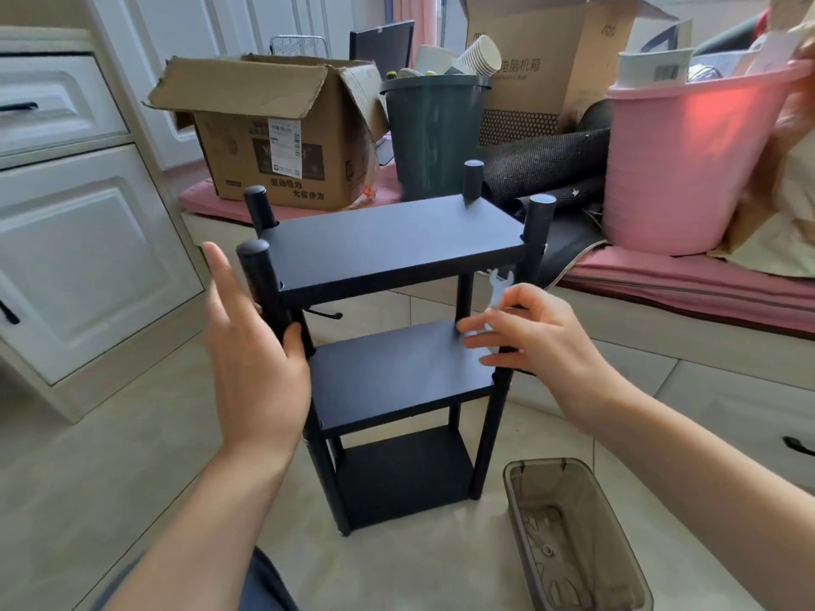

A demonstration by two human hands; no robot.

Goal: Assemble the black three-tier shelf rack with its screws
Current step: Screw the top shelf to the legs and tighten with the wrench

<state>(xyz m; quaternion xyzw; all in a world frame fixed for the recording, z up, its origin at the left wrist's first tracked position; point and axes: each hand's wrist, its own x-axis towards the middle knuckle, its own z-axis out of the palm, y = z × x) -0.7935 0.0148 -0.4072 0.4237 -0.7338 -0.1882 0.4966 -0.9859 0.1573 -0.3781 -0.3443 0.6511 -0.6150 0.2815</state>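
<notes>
1. Shelf rack (397, 253) stands upright on the tiled floor (110, 456) between my arms; I see all three black boards seated on the four posts, so I judge the build nearly done, with tightening or a final check left.
2. Pink tub (688, 169), open cardboard box (273, 138) and dark bin (432, 134) crowd the ledge behind, well apart from the rack; nothing blocks my reach.
3. Clear tray (569, 535) sits just beside the rack's right foot, holding what looks like a leftover small part.
4. My left hand (256, 368) is spread flat, thumb touching the front left post.
5. My right hand (529, 332) pinches a small flat spanner (500, 286) near the front right post.
</notes>
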